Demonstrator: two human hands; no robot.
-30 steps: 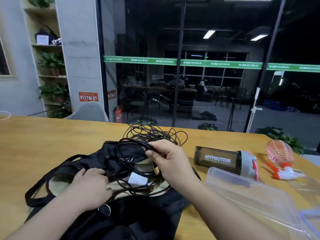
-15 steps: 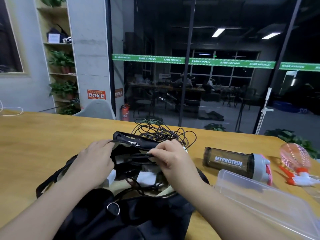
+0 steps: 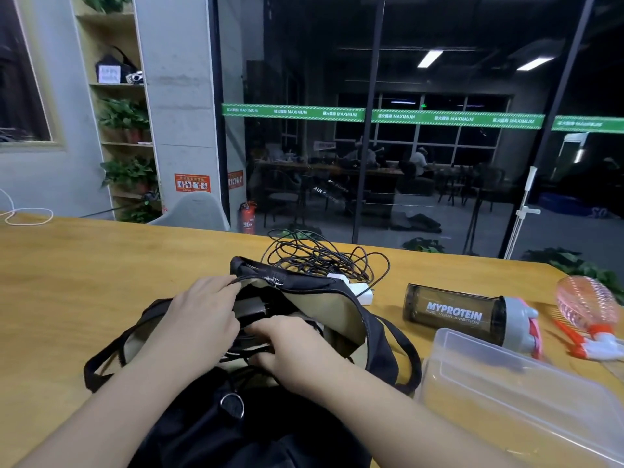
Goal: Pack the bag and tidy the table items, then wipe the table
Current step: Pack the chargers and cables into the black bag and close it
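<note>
1. Wide wooden counter [image 3: 84,265] fills the view, and everything sits on it.
2. Black bag [image 3: 381,336] lies at the near middle, mouth gaping, tan lining showing, straps trailing to both sides.
3. Clear plastic box [image 3: 506,396] sits just right of the bag, at the near right.
4. Dark shaker bottle [image 3: 452,312] lies on its side beyond the box, grey lid pointing right.
5. Pink handheld fan [image 3: 587,307] rests at the far right, near the bottle's lid.
6. Tangle of black cable [image 3: 320,255] is heaped just behind the bag's far rim, with a white charger [image 3: 363,292] poking out beside it.
7. Left hand [image 3: 199,315] is at the bag's far-left rim, its fingers [image 3: 224,287] curled over the zipper edge and holding it up.
8. Right hand [image 3: 293,349] is down inside the opening, its fingers [image 3: 261,329] pointing left and curling onto dark cable strands and a dark block in there; whether they truly clamp those, I cannot tell.
</note>
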